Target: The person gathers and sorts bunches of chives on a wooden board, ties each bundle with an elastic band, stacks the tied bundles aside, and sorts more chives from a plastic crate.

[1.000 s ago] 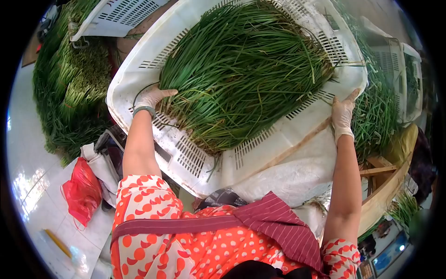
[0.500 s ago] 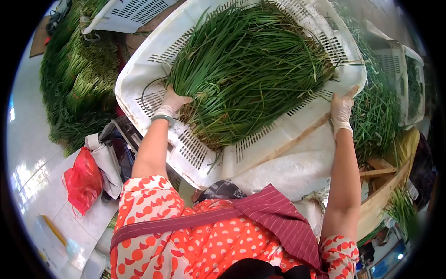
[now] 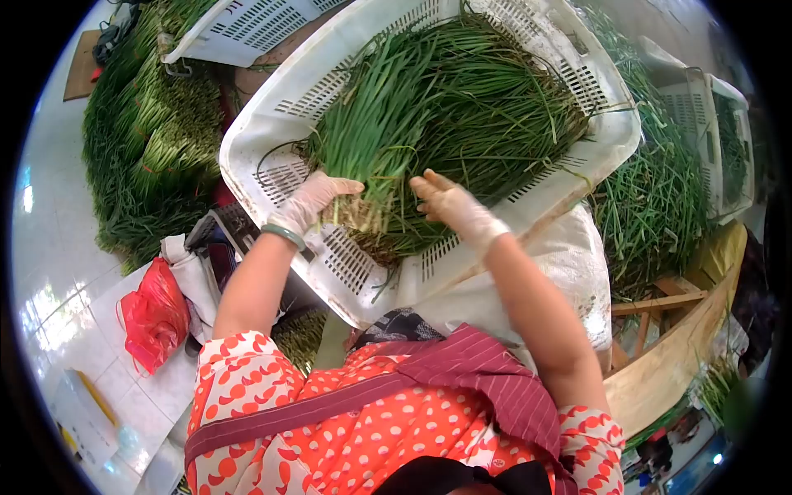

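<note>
A white slatted plastic crate [image 3: 262,124] lies tilted in front of me, holding a heap of long green chives [image 3: 503,107]. At its near left side, my gloved left hand [image 3: 312,200] is closed round the pale root end of a bunch of chives [image 3: 375,132]. The bunch's green leaves point away from me over the heap. Just right of these roots, my gloved right hand [image 3: 458,210] hovers with fingers apart, holding nothing. A green bangle [image 3: 283,237] circles my left wrist.
Stacked bundles of chives [image 3: 165,157] stand on the left floor, near a red plastic bag [image 3: 157,318]. More loose greens [image 3: 656,206] are piled at right, beside another white crate [image 3: 697,107]. A white sack [image 3: 544,280] and a wooden frame [image 3: 668,363] lie nearer me.
My right hand has left the crate's right rim and moved left to beside the bunch. My left hand has drawn the bunch of chives slightly toward me, apart from the heap.
</note>
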Demonstrator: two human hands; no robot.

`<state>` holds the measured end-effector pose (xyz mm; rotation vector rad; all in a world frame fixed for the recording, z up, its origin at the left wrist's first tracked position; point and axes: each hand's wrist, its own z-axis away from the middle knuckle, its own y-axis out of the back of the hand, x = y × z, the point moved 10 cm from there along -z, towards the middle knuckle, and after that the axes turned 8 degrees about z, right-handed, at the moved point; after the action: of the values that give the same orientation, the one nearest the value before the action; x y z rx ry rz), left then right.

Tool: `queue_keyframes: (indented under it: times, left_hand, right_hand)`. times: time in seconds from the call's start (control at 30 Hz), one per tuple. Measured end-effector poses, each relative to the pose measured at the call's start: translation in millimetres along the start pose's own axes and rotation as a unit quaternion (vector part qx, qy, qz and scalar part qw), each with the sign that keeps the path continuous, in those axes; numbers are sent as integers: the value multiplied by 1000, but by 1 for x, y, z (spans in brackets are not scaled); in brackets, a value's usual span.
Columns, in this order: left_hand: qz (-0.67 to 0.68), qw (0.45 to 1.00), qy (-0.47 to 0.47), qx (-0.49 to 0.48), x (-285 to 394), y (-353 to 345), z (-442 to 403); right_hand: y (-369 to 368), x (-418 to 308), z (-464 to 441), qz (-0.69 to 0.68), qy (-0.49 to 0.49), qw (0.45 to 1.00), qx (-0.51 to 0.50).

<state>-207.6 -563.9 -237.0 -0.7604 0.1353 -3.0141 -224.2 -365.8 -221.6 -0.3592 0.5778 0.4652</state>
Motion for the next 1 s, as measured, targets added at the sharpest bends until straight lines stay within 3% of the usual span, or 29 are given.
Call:
queue_keyframes:
  times: [0.1, 0.13, 0.17, 0.2, 0.23, 0.27, 0.3, 0.33, 0.37, 0.43, 0.47, 0.63, 0.73, 0.83, 1.0]
  left_hand:
    - [0, 999, -29, 37, -9, -20, 3]
    - [8, 992, -71, 106, 0, -27, 13]
    - [-2, 994, -47, 101, -3, -41, 19]
    - [-28, 996, -5, 79, -7, -61, 24]
    - [-41, 998, -26, 33, -14, -80, 20]
    - [-52, 997, -49, -13, -21, -98, 17]
    - [-49, 986, -136, -81, -27, -118, 11]
    - [-29, 985, -148, -79, -27, -129, 15]
    - [-51, 990, -127, -32, -33, -128, 18]
    - [40, 998, -34, -45, -45, -130, 16]
    - [71, 996, -2, -48, -50, -130, 15]
    - [60, 995, -81, 8, -36, -77, 23]
    - [41, 987, -93, 126, -52, -10, 21]
    - [133, 987, -13, 93, -71, 6, 9]
    - [68, 996, 3, 61, -62, -42, 8]
  right_hand:
    - [-34, 44, -27, -75, -74, 994, -22]
    - [-39, 41, -23, -43, -78, 996, -12]
    - [-42, 37, -17, -10, -82, 997, -1]
    - [-48, 39, -15, -49, -95, 994, -25]
    - [-53, 40, -12, -87, -110, 989, -48]
    - [-45, 43, -23, -137, -64, 988, -37]
    - [-38, 41, -28, -187, -18, 982, -26]
    - [-28, 42, -22, -217, -31, 975, 22]
    - [-25, 47, -28, -240, -26, 970, -17]
    - [-18, 51, -23, -272, -84, 959, -12]
    - [-12, 50, -24, -262, -69, 963, 5]
    - [-5, 55, -28, -256, -106, 961, -2]
    - [2, 56, -29, -294, -122, 948, -26]
    - [5, 52, -27, -278, -115, 953, -42]
    - [2, 53, -24, -274, -141, 950, -47]
